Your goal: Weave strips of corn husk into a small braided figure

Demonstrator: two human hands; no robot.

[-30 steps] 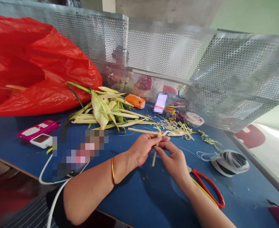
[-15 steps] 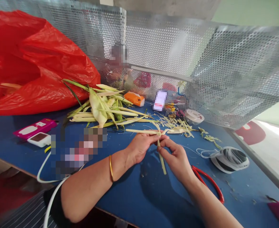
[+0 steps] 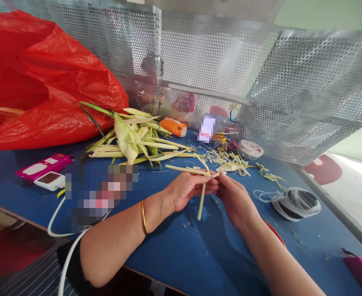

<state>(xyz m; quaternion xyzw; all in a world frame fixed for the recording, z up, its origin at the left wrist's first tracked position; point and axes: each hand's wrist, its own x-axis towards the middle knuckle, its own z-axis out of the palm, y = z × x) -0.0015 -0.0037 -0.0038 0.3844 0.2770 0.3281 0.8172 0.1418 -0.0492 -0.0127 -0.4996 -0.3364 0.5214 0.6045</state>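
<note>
My left hand (image 3: 183,190) and my right hand (image 3: 234,198) meet over the blue table (image 3: 181,246), both pinching pale yellow leaf strips (image 3: 201,200). One strip hangs down between the hands; another runs left and level from my left fingers. A gold bangle sits on my left wrist. A pile of green and yellow palm leaves (image 3: 131,137) lies behind the hands, with cut leaf scraps (image 3: 230,162) to its right.
A red plastic bag (image 3: 42,86) fills the back left. Perforated metal screens (image 3: 230,70) wall the back. A spool of white thread (image 3: 296,203) lies right of my hands, red scissor handles (image 3: 275,232) under my right forearm, a pink device (image 3: 45,164) and white cable at left.
My right hand has moved up and closer to the left hand. The hanging strip swung from slanting right to hanging nearly straight. The view shifted slightly.
</note>
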